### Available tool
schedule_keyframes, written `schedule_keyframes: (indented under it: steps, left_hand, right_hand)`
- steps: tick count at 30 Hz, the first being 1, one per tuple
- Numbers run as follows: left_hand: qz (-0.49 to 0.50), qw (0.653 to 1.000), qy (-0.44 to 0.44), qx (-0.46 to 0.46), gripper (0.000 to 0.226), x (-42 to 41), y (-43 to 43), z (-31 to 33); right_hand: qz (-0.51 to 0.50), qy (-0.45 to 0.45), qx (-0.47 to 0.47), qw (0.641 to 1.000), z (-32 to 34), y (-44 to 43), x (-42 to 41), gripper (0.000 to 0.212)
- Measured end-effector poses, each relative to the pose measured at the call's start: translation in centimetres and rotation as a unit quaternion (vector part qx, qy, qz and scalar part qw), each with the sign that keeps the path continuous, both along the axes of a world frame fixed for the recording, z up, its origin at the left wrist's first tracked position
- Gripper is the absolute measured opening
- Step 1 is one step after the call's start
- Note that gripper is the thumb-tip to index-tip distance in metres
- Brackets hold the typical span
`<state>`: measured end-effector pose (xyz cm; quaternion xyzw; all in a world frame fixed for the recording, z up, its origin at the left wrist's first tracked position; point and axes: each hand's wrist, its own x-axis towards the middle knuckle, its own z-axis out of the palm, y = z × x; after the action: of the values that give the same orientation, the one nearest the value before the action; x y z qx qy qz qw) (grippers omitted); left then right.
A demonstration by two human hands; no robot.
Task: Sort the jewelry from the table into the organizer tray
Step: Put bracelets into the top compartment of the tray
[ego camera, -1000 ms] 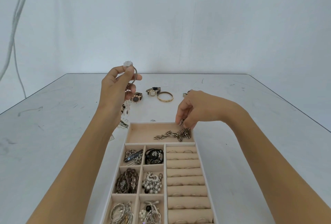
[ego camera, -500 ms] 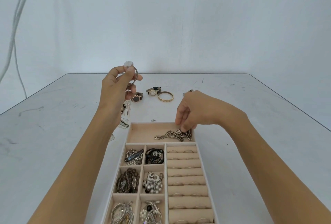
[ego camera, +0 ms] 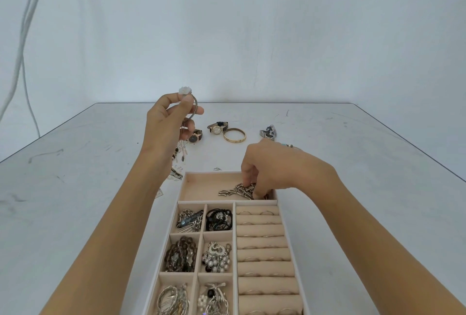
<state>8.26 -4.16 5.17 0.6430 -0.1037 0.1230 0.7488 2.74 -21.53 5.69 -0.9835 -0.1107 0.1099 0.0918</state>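
The beige organizer tray [ego camera: 182, 188] lies in front of me on the grey table. Its far wide compartment holds a silver chain-link bracelet [ego camera: 235, 190]. My right hand [ego camera: 274, 168] reaches down into that compartment, fingertips curled on the chain's right end. My left hand [ego camera: 167, 125] is raised above the table left of the tray and pinches a thin silver bangle with a white flower [ego camera: 185, 91] between thumb and fingers. Loose on the table behind lie a brown watch [ego camera: 195, 136], a gold-faced watch [ego camera: 217, 128], a gold bangle [ego camera: 234, 135] and a silver piece [ego camera: 268, 132].
Small tray compartments hold chains, black cords, dark beads, pearls and silver bangles; ring rolls [ego camera: 262, 242] fill the right side. Small earrings [ego camera: 176, 173] lie by the tray's far left corner. A grey cable [ego camera: 22, 57] hangs on the wall at the left.
My right hand has sunk lower into the far compartment, laying the chain down flat. The left hand stays raised with the flower bangle.
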Motion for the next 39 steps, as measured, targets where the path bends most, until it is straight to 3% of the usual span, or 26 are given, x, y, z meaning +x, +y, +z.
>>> schedule_keyframes:
  steps: [5,11,18,30,36,39]
  left_hand:
    - [0.000,1.000,-0.001,0.004,0.014,0.0,0.0,0.0]
    - [0.003,1.000,-0.005,0.004,0.015,0.0,0.0,0.0]
    - [0.001,1.000,-0.010,0.012,0.015,0.0,0.0,-0.1]
    - [0.003,1.000,-0.009,0.019,0.017,-0.1,0.0,0.0]
    - [0.002,1.000,-0.007,0.026,0.016,0.0,0.1,-0.1]
    - [0.001,1.000,-0.008,0.028,0.015,-0.1,0.0,0.0]
  right_hand:
    - [-0.004,0.008,0.046,0.999,0.1,-0.3,0.0,0.023]
    - [0.038,-0.142,0.011,0.989,-1.0,1.3,0.2,0.019]
    - [0.110,-0.108,0.053,0.987,-2.7,2.8,0.5,0.021]
    - [0.060,-0.076,0.122,0.988,1.0,-0.7,0.2,0.016]
    - [0.030,-0.032,0.074,0.996,1.9,-2.3,-0.2,0.012]
    - [0.011,-0.038,0.036,0.999,1.6,-2.2,-0.1,0.022]
